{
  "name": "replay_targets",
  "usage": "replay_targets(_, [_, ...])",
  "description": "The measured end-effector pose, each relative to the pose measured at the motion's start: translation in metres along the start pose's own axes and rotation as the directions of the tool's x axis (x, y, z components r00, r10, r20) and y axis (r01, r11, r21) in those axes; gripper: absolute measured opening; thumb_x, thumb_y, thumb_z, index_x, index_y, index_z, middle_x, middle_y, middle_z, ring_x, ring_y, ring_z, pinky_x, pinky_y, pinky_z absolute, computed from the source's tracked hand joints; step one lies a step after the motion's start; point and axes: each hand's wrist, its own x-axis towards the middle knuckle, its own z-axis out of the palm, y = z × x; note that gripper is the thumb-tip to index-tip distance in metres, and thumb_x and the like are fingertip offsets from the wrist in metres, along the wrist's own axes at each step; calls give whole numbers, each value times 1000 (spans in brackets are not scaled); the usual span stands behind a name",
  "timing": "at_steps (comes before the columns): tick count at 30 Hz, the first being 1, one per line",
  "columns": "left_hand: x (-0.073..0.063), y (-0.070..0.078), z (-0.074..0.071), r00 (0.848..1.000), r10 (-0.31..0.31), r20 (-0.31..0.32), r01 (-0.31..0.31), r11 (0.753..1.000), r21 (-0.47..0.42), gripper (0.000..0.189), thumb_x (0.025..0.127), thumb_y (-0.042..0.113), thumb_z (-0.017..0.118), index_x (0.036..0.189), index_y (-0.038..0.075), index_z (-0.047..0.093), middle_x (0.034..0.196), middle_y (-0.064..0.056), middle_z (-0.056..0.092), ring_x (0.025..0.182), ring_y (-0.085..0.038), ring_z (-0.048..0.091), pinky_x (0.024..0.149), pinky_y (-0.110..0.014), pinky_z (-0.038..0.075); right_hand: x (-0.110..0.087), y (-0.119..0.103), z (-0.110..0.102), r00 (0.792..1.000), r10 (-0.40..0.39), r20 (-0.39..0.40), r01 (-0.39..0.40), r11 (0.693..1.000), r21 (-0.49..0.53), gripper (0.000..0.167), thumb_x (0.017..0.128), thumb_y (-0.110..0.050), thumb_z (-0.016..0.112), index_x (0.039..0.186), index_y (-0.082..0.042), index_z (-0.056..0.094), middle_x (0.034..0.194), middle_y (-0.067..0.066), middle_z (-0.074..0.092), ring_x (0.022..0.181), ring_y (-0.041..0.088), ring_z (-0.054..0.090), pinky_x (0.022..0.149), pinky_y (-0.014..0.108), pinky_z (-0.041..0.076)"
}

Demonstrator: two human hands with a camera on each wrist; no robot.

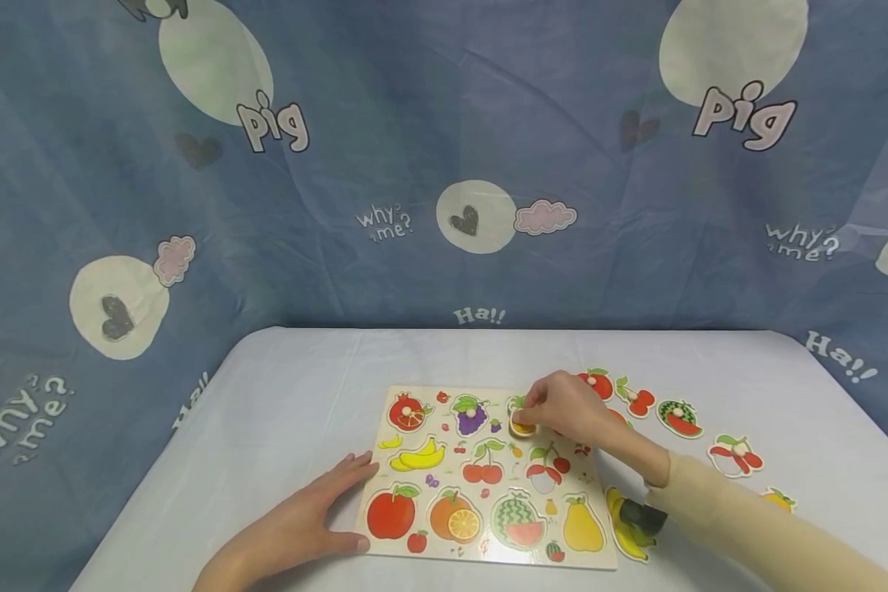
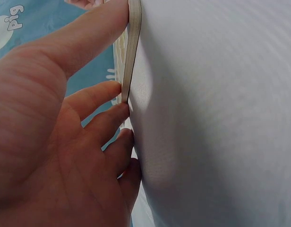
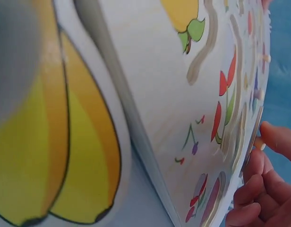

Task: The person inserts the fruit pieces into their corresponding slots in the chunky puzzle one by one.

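Note:
A wooden fruit puzzle board (image 1: 484, 493) lies flat on the white table. At its left edge rests my left hand (image 1: 303, 518), with extended fingers and thumb touching the wooden side (image 2: 132, 52). My right hand (image 1: 566, 403) is over the top right of the board. Its thumb and fingers pinch the small peg (image 3: 260, 143) of a yellow fruit puzzle piece (image 1: 521, 427), which sits tilted over the top right slot. The hand hides part of this piece. A pomegranate piece (image 1: 409, 413) and a grape piece (image 1: 469, 418) sit in the top row.
Right of the board lie loose pieces: a banana piece (image 1: 625, 526) beside its edge, a watermelon (image 1: 679, 418), cherries (image 1: 640, 401), a red-and-white fruit (image 1: 735, 456) and a yellow-orange one (image 1: 779, 498), partly behind my right sleeve (image 1: 755, 518). A blue printed curtain (image 1: 414, 279) hangs behind the table.

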Motion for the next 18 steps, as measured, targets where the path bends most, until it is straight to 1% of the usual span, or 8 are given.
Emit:
replay_targets(8, [1, 0, 1, 1000, -8, -1, 8, 1000, -4, 92, 67, 47, 87, 147, 24, 47, 156, -1, 36, 144, -32, 26, 108, -62, 31, 5, -1, 2, 1000, -5, 14, 5, 999, -51, 23, 79, -34, 83, 68, -20, 69, 63, -6, 61, 59, 17, 50, 49, 29, 35])
replay_targets(14, [1, 0, 1, 1000, -21, 1, 21, 1000, 1, 93, 66, 46, 87, 147, 25, 47, 156, 0, 36, 144, -32, 27, 107, -63, 31, 8, -1, 4, 1000, -12, 16, 13, 998, -60, 22, 79, -32, 83, 69, -18, 69, 63, -6, 61, 60, 16, 50, 50, 29, 35])
replay_targets(18, [0, 0, 1, 1000, -14, 0, 14, 1000, 3, 93, 67, 47, 87, 147, 24, 47, 156, -1, 37, 144, -32, 27, 107, -62, 32, 9, 1, 5, 1000, -22, 22, 23, 998, -57, 21, 80, -31, 83, 69, -18, 70, 64, -6, 61, 61, 16, 50, 50, 29, 35])
